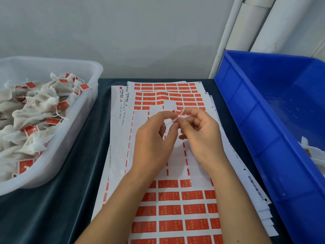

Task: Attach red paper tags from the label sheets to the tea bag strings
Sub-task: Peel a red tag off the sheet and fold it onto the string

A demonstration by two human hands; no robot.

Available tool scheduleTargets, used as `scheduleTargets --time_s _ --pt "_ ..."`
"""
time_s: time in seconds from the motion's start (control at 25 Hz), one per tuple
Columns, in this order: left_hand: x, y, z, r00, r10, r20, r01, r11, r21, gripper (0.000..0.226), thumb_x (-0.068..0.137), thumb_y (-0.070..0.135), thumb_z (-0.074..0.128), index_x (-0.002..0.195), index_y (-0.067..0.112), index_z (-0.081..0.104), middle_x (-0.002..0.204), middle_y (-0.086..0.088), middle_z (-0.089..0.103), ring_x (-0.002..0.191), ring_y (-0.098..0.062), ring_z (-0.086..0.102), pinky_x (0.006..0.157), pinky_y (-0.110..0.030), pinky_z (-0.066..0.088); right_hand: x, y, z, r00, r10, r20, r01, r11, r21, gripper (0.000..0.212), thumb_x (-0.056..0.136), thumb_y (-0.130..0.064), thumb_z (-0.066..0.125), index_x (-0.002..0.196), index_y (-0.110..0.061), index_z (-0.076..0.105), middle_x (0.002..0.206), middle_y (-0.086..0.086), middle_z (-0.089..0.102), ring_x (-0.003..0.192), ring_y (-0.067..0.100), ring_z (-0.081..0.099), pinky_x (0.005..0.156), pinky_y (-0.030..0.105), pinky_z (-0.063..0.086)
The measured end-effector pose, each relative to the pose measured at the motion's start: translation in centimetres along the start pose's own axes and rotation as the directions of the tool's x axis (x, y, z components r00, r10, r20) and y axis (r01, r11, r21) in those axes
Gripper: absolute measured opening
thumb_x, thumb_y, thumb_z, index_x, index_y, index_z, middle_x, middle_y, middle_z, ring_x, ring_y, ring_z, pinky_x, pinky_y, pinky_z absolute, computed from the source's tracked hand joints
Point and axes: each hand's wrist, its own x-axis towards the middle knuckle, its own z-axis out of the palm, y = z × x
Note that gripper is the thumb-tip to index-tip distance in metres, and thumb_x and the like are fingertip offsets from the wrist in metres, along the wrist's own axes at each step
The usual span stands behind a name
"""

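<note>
Closest to us, the top label sheet (177, 215) still has full rows of red tags (170, 196) at its near end, then a big peeled-off white patch further up where our hands are working. We count at least four sheets in the fanned stack, going by the staggered edges on the right, and far too many tags left to count. Over that bare patch, our left hand (154, 138) and right hand (198, 132) are both pinching the white tea bag string (173, 120) between thumb and fingertips, with what looks like a bit of red tag at the pinch, though it's too small to be sure. We can't spot the bag that string belongs to. It's probably tucked behind the hands. What could go wrong: the sticky tag folds crooked or grabs a finger instead of the string, or the thin string slips out of the pinch before the tag closes on it, and then it hangs loose. Further out on the dark table (84, 173) are two containers: the clear tub (84, 110) on the left piled with tagged tea bags (40, 104), way more than a dozen, and the blue crate (274, 120) on the right with a few white bags poking in at its edge.
</note>
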Motion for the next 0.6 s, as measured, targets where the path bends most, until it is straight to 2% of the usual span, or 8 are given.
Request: scheduleTargets --time_s 0.12,0.36,0.6 --pt "0.05 -0.14 0.08 1.000 -0.001 -0.002 0.001 1.000 0.017 0.016 0.099 0.027 0.070 0.113 0.035 0.069 0.077 0.043 0.055 0.072 0.006 0.055 0.061 -0.003 0.040 0.00 0.03 -0.08 1.000 -0.001 0.010 0.001 1.000 -0.002 0.026 0.099 -0.027 0.069 0.125 -0.031 0.069 0.092 -0.014 0.075 0.092 0.005 0.073 0.066 0.019 0.060" --pt "0.13 -0.16 0.08 1.000 0.013 0.005 -0.013 1.000 0.028 0.021 0.098 0.027 0.071 0.113 0.040 0.066 0.078 0.044 0.054 0.072 0.004 0.055 0.061 -0.003 0.040 -0.22 -0.20 -0.25 0.999 0.042 0.032 -0.044 0.997 0.062 0.011 0.101 -0.035 0.065 0.106 -0.036 0.074 0.095 -0.017 0.076 0.093 0.003 0.072 0.067 0.018 0.059" --pt "0.06 -0.31 0.17 1.000 0.002 0.026 -0.003 0.999 0.035 0.019 0.098 0.030 0.072 0.109 0.043 0.064 0.077 0.039 0.055 0.072 0.001 0.054 0.061 -0.005 0.041 -0.13 -0.16 -0.49 0.999 0.043 -0.003 -0.042 0.998 0.035 0.009 0.101 -0.034 0.066 0.098 -0.032 0.074 0.089 -0.015 0.076 0.086 0.005 0.074 0.064 0.018 0.059"
